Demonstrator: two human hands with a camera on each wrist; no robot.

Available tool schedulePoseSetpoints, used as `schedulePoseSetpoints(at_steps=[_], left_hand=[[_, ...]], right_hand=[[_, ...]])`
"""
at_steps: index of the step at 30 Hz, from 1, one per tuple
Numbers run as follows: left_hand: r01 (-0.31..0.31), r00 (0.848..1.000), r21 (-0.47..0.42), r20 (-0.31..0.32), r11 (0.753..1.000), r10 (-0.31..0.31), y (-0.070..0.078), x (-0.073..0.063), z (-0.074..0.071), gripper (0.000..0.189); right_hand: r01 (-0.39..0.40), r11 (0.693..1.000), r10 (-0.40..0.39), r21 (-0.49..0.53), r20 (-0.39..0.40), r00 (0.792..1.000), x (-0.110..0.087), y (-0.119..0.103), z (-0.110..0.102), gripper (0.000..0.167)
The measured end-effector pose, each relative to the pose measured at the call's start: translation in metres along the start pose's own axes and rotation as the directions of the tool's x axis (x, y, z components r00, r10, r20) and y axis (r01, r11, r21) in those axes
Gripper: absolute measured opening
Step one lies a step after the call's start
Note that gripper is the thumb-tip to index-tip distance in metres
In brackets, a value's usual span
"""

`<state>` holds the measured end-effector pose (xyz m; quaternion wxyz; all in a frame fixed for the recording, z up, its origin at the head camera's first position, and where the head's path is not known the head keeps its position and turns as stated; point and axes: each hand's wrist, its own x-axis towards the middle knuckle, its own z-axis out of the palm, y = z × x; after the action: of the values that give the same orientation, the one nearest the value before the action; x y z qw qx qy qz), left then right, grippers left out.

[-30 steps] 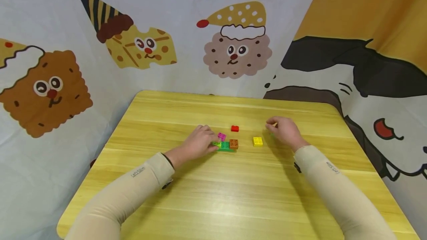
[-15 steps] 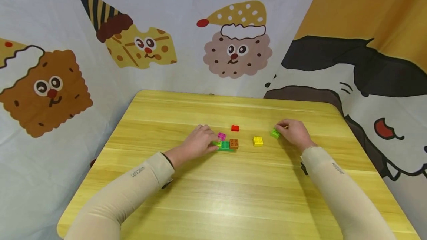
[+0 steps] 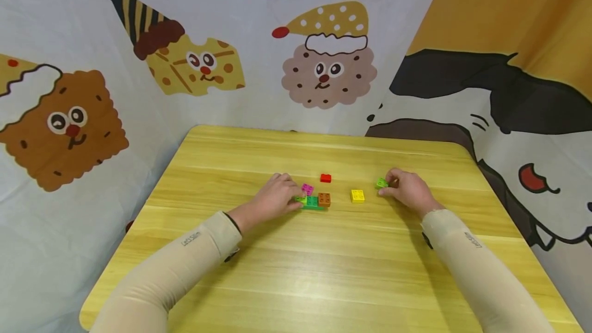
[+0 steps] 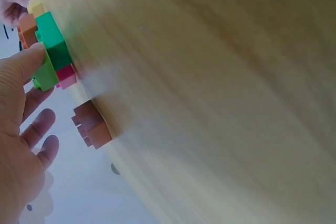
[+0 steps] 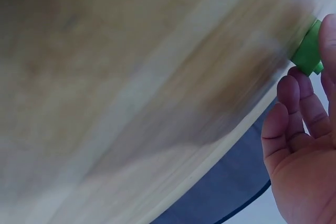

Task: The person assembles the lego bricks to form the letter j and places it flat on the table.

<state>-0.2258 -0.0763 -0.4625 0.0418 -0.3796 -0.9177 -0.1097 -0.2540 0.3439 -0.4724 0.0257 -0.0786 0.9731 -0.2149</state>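
In the head view my left hand [image 3: 276, 198] holds a row of joined building bricks: a light green brick [image 4: 46, 74], a green brick [image 3: 312, 201] and an orange-brown brick [image 3: 324, 199]. Its thumb lies on the light green one in the left wrist view. Just behind the row sits a pink brick [image 3: 307, 189]. On the right, my right hand [image 3: 408, 189] has thumb and fingers around another light green brick [image 3: 381, 183]; the right wrist view shows the thumb overlapping this green brick [image 5: 307, 51].
Between the hands lies a yellow brick [image 3: 357, 196], with a red brick [image 3: 326, 178] farther back. The left wrist view shows a brown brick [image 4: 92, 124] on the wooden table [image 3: 296, 271]. A printed cloth [image 3: 259, 102] hangs behind the table.
My right hand has shifted a little to the right, and its light green brick, mostly covered earlier, now shows between thumb and fingers. My left hand stays in place.
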Motion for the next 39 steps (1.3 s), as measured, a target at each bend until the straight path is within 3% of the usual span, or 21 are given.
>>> schedulePoseSetpoints(at_steps=[24,39], left_hand=[[0.000,1.000,0.000,0.009,1.000,0.000,-0.001,-0.001,0.000,0.028],[-0.004,1.000,0.006,0.006,1.000,0.004,-0.004,0.000,0.001,0.030]], right_hand=[[0.039,0.999,-0.038,0.015,-0.048,0.998,0.004,-0.005,0.003,0.033],[0.111,0.991,-0.110,0.074,-0.022,0.994,0.016,-0.048,0.006,0.034]])
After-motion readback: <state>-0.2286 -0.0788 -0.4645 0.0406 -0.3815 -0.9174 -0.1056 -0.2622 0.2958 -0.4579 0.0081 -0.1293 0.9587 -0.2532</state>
